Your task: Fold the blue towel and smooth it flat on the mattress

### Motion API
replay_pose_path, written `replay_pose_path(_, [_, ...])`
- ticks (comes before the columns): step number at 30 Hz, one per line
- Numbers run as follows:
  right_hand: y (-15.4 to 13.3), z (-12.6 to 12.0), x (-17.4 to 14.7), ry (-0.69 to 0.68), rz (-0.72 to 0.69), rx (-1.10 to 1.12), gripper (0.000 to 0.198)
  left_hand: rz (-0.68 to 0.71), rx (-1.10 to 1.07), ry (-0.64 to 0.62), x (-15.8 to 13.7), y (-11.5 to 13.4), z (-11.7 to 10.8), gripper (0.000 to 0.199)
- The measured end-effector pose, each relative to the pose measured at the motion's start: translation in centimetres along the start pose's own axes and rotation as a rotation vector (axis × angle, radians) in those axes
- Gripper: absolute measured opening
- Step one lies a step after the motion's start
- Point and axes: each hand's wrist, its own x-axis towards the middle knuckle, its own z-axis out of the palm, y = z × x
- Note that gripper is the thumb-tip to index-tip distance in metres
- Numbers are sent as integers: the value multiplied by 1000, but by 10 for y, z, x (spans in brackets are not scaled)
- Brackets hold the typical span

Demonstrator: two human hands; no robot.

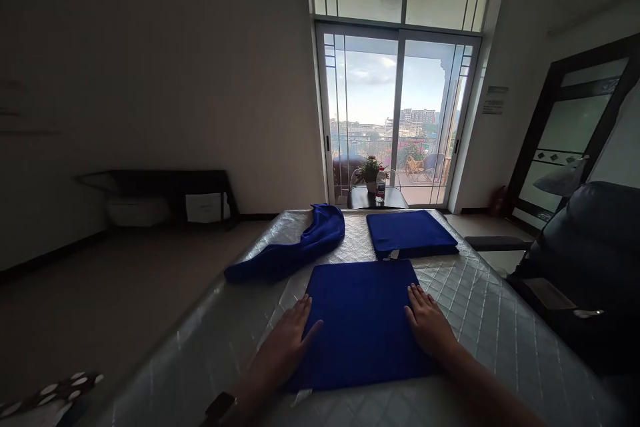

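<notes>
A flat blue square of cloth (364,333), perhaps a folded garment or a cushion cover, lies in front of me on a quilted, silvery table cover (480,320). My left hand (295,328) rests along its left edge, fingers stretched out and thumb apart. On the opposite edge, my right hand (427,320) lies flat with its fingers extended. A small white tag (302,396) sticks out at the near left corner. Beyond it sits a stack of similar blue cloth (413,233), squared off. A crumpled blue cloth (300,247) is spread at the far left.
A small dark table (355,199) with a potted plant (370,170) and a bottle (381,187) stands past the far edge, before glass sliding doors (363,107). A dark chair (585,267) is at the right. Boxes (207,207) sit under a bench at the left.
</notes>
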Motion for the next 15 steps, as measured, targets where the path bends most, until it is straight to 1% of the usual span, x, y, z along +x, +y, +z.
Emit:
replay_pose_path(5, [2,4,3,2,-41,-75,64,69,-7,4,-8,-4,0,75])
replay_pose_path(10, [-1,-1,4,-29,-62,-147,61,71,-21,-24,-13,-6,-1,79])
replay_pose_path(15, [-10,-12,-15,-44,-24,-151,65,71,-42,-13,-12,-7,1,76])
